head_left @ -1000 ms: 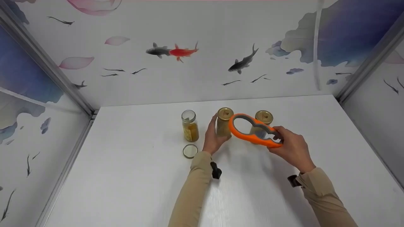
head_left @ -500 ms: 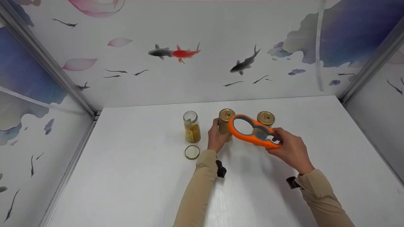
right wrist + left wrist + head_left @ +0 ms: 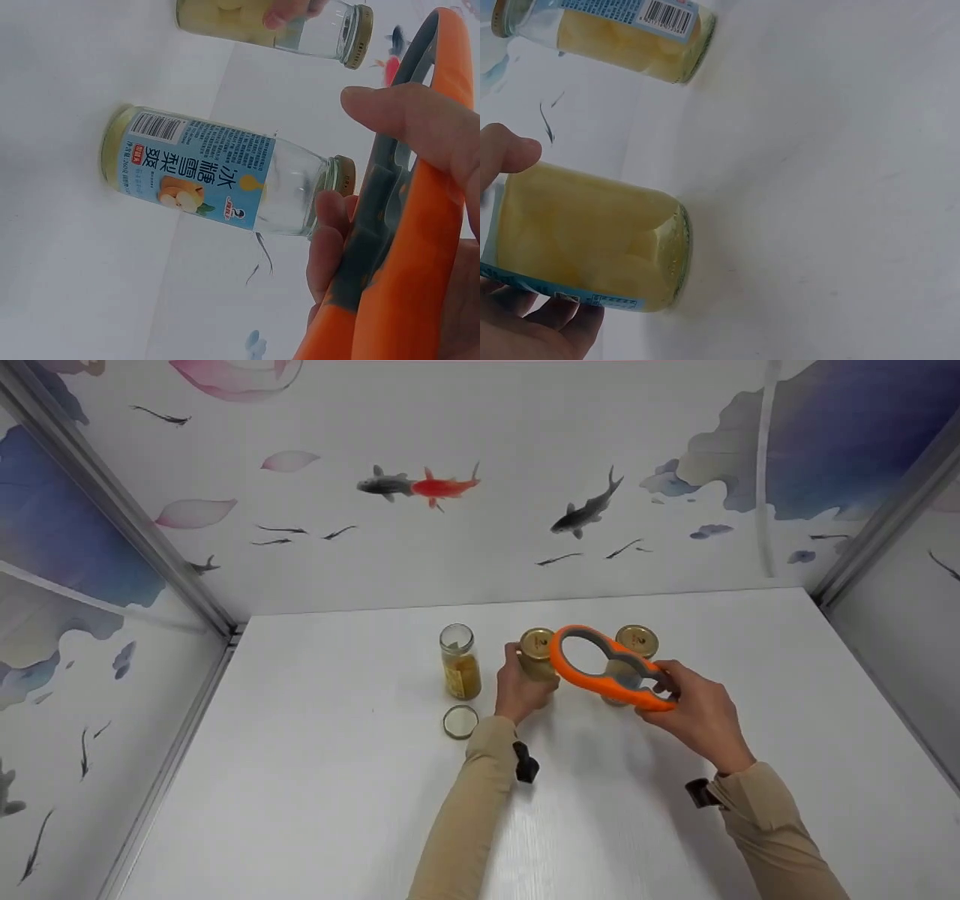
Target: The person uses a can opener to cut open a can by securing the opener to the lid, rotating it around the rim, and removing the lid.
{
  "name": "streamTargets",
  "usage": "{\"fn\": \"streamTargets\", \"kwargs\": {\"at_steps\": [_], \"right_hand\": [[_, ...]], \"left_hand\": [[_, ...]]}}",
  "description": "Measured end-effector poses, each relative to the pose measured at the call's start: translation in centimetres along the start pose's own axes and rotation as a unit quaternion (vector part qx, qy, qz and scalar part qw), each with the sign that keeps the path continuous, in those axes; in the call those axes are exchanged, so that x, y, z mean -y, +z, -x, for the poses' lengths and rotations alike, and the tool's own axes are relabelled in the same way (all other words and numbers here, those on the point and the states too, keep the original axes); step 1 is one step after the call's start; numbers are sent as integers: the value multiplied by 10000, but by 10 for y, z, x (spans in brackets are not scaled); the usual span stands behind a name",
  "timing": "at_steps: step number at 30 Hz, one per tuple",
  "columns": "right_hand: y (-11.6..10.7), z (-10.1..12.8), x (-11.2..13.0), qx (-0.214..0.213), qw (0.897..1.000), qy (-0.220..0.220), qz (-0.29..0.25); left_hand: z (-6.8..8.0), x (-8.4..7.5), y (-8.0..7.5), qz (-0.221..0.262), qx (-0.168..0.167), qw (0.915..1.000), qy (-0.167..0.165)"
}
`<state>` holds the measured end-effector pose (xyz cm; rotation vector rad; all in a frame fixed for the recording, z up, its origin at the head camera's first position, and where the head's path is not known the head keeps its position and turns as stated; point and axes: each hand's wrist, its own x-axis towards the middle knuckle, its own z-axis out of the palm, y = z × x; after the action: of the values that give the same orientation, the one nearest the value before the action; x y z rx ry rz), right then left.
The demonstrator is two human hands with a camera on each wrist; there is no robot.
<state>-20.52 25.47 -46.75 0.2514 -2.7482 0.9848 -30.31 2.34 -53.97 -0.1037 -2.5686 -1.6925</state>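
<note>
Left hand (image 3: 520, 690) curled around the middle glass jar with a gold metal lid (image 3: 537, 654), upright on the smooth white table (image 3: 300, 780), walled by panels printed with fish. Leftmost stood an open glass jar (image 3: 460, 661) part-filled with yellow fruit, its loose round lid (image 3: 459, 721) lying nearer. Right hand (image 3: 697, 716) gripped the orange plastic jar opener with grey lining (image 3: 604, 667), raised before a third capped jar (image 3: 634, 649).

The jars (image 3: 537, 664) are clear, glossy glass with gold metal lids (image 3: 537, 640) and shiny paper labels (image 3: 199, 171). The opener (image 3: 609, 668) looks like matt orange plastic lined with grey rubber. The bench (image 3: 300, 780) is smooth, matt white with faint grain.
</note>
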Motion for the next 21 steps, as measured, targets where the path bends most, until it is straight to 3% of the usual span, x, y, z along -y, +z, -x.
{"fn": "streamTargets", "kwargs": {"at_steps": [6,11,15,21], "right_hand": [[3,-2,3,-167,9997,-177,83],[13,-5,7,-471,9971,-497,325],[20,-7,13,-495,9967,-524,366],[24,-10,21,-414,9967,-505,489]], "left_hand": [[2,-3,-3,-165,101,9998,-64],[6,0,-7,-385,117,9992,83],[15,0,-9,-159,159,9995,218],[27,-4,-9,91,206,9997,132]]}}
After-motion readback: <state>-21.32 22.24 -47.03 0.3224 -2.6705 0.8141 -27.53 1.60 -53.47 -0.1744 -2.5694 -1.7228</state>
